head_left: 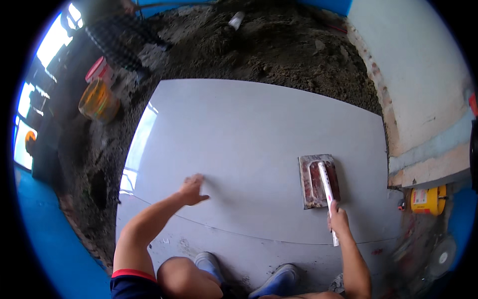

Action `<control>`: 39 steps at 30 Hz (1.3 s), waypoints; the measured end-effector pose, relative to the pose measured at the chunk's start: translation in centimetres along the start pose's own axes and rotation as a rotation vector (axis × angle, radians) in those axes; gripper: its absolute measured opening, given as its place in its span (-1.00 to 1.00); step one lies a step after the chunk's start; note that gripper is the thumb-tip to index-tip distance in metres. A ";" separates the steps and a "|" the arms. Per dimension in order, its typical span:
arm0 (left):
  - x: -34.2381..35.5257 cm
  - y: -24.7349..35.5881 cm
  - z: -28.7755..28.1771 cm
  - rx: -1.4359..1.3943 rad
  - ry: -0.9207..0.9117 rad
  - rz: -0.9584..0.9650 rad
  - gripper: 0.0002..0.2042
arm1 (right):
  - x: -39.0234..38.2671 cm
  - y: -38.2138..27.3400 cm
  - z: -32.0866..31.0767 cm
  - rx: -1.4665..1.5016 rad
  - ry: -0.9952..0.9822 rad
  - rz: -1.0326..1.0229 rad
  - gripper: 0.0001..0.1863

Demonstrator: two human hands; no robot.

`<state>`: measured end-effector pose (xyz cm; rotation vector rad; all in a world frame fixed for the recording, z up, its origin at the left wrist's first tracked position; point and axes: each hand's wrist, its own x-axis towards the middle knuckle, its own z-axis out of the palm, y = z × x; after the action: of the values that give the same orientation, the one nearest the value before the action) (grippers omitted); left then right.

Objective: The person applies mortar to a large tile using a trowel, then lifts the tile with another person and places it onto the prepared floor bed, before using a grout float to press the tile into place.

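A large glossy grey tile [249, 129] lies in front of me, its near edge along a thin joint with another grey tile [194, 239]. My left hand [191, 190] is over the tile's near left part, palm down with fingers apart and nothing in it. Whether it touches the surface I cannot tell. My right hand [339, 221] is wrapped round the long white handle of a rectangular float-like tool [308, 192] with a worn reddish-brown back. That tool is over the tile's right side; its underside is hidden.
Dark, rough mortar or soil [279, 55] borders the tile's far and left sides. A yellow-stained bucket [99, 102] and a red-rimmed bucket [99, 70] stand left, near another person's legs [117, 47]. A pale wall [418, 74] rises right, above a yellow container [427, 201].
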<state>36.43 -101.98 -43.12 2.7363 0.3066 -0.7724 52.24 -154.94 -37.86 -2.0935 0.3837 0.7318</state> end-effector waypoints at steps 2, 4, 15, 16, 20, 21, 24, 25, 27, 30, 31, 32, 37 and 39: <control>-2.9 -5.2 2.3 -0.063 0.088 -0.303 -0.03 | -1.8 -4.5 -0.5 0.010 -0.032 -0.047 -0.26; -5.3 -7.1 5.0 -0.090 0.199 -0.495 -0.01 | -4.4 -10.6 -1.9 0.008 -0.014 -0.133 -0.30; -5.2 -6.4 9.3 -0.053 0.678 -0.598 -0.15 | 3.9 -25.2 3.5 0.223 0.651 -0.722 -0.54; -3.4 -5.3 8.5 -0.073 0.689 -0.562 -0.17 | 11.3 -18.8 2.9 0.019 0.710 -0.778 -0.48; -3.5 -5.3 7.4 -0.091 0.670 -0.556 -0.16 | 16.8 -15.2 10.4 -0.279 0.150 -0.086 -0.32; -4.8 -6.2 7.3 -0.086 0.655 -0.586 -0.16 | 15.6 -19.1 11.3 -0.118 -0.040 0.038 -0.32; -4.7 -5.8 7.8 -0.102 0.642 -0.583 -0.16 | 13.2 -28.3 7.4 0.093 -0.084 0.010 -0.35; -4.7 -6.2 7.8 -0.090 0.642 -0.587 -0.16 | 11.3 -31.0 6.8 0.137 -0.110 -0.042 -0.34; -6.0 -6.9 8.2 -0.067 0.649 -0.608 -0.16 | 7.1 -35.8 7.0 0.135 -0.076 -0.314 -0.37; -5.6 -6.9 8.3 -0.066 0.641 -0.615 -0.17 | 6.1 -37.9 7.1 0.251 0.102 -0.703 -0.45; -5.4 -6.7 8.1 -0.068 0.636 -0.620 -0.17 | 7.2 -36.7 7.8 0.233 0.199 -0.713 -0.45; -5.2 -6.5 7.8 -0.081 0.619 -0.618 -0.17 | 9.1 -34.1 9.0 0.215 0.292 -0.727 -0.45; -4.3 -6.2 7.2 -0.123 0.617 -0.607 -0.17 | 15.4 -24.8 17.5 -0.443 0.115 -0.089 -0.31; -3.9 -6.3 6.8 -0.139 0.644 -0.580 -0.17 | 17.8 -28.0 15.3 -0.184 0.006 -0.019 -0.31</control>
<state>28.19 -98.76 -47.93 2.6922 1.2664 0.0626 74.92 -126.30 -38.21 -2.2692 0.3090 0.7752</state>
